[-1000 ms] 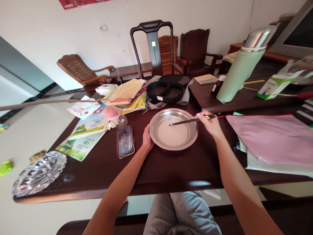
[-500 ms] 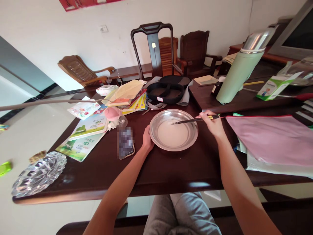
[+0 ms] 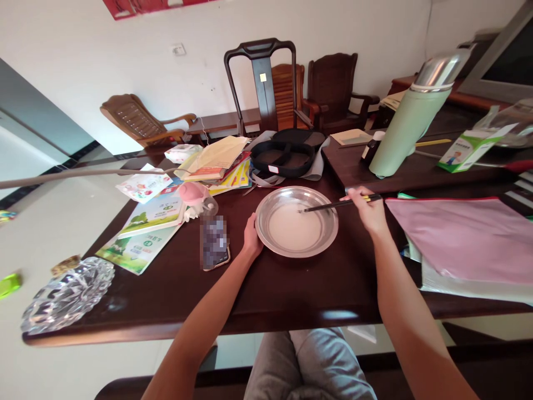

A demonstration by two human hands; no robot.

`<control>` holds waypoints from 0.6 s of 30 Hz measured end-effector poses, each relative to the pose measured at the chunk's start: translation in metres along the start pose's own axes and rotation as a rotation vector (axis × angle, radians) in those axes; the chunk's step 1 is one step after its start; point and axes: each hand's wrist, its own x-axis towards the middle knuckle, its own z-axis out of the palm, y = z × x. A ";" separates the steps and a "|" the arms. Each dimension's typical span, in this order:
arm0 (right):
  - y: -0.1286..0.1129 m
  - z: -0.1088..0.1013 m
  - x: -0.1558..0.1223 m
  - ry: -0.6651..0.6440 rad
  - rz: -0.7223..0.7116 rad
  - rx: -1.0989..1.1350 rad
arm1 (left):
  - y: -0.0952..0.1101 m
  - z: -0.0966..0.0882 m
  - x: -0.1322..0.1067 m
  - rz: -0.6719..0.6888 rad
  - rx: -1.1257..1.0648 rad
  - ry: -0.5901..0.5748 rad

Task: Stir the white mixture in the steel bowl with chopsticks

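A round metal dish (image 3: 266, 243) stands on the dark wooden table, with a pale, milky liquid (image 3: 293, 229) in its bottom. My left hand (image 3: 252, 236) is closed on the dish's left rim, the thumb up along the edge and the other fingers hidden below. In my right hand (image 3: 367, 210), to the right of the dish, is a pair of black chopsticks (image 3: 328, 205) with yellow bands near the top. Their tips reach down to the liquid. A phone (image 3: 215, 244) lies left of my left hand.
Booklets (image 3: 141, 233), a pink-topped bottle (image 3: 195, 194) and a glass dish (image 3: 69, 294) are on the left. A black case (image 3: 283, 158) lies behind the dish. A green thermos (image 3: 410, 122) and a pink pouch (image 3: 462, 236) are on the right. The table's front edge (image 3: 275, 325) is near my lap.
My right hand has moved slightly right, drawing the chopstick tips a little to the right through the liquid. My left hand stays on the rim.
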 end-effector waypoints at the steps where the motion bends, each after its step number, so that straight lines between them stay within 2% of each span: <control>1: 0.001 -0.003 0.001 0.035 0.012 0.021 | 0.000 0.000 0.000 0.003 0.002 -0.001; 3: 0.002 -0.005 0.002 0.029 0.028 0.057 | -0.001 0.000 0.001 0.005 0.007 -0.006; 7: -0.002 0.010 -0.004 -0.152 0.021 0.049 | 0.000 0.000 0.000 0.003 0.003 0.007; 9: -0.003 0.015 -0.006 -0.201 0.005 0.028 | 0.000 0.001 0.000 0.001 0.001 0.021; 11: -0.002 0.013 -0.005 -0.162 -0.011 0.000 | 0.001 0.001 0.000 0.002 0.003 0.024; 15: 0.003 -0.002 0.001 0.011 0.002 0.014 | 0.000 0.000 0.000 0.013 0.008 0.011; 18: 0.003 -0.002 0.000 -0.033 0.019 0.029 | -0.001 0.000 0.000 0.001 0.010 -0.001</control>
